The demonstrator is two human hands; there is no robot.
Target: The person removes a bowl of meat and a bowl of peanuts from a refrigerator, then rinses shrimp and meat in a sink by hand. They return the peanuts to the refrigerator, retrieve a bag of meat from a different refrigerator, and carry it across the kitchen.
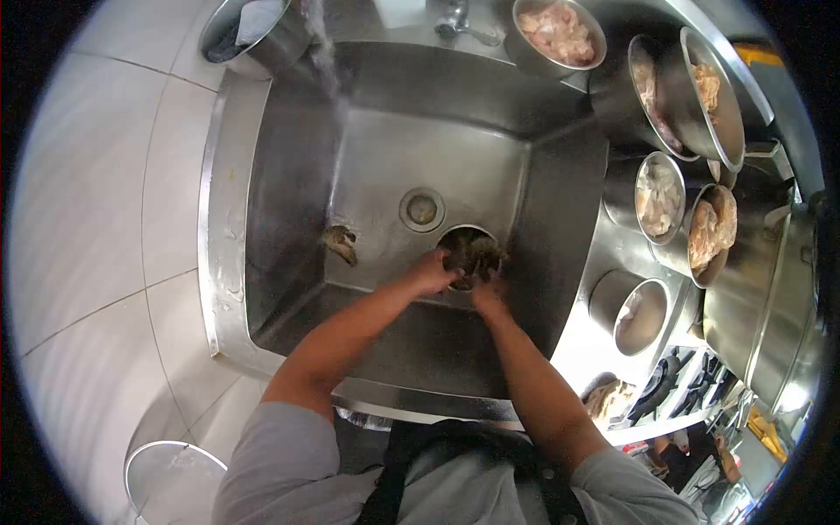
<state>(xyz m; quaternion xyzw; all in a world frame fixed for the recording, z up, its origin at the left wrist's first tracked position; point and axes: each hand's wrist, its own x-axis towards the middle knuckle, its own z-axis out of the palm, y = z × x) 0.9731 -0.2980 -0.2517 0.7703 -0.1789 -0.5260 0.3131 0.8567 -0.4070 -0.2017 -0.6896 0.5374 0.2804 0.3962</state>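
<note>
Deep in a steel sink [385, 157], a round metal bowl [444, 292] stands near the front right, partly hidden by my hands. Inside it is a dark, mottled brown-green clump [477, 248] whose kind I cannot make out. My left hand [430, 272] has its fingers curled against the clump's left side. From the lower right, my right hand [490, 292] grips the same clump. A smaller brown piece [339, 244], similar in colour, lies on the sink floor to the left. Close behind the bowl is the drain [423, 209].
Water [322, 52] runs down at the back left beside a steel pot [262, 52]. A tap [455, 22] sits behind the sink. Along the right counter stand several metal containers, including a bowl of pale meat [556, 33] and a steel pot [643, 319].
</note>
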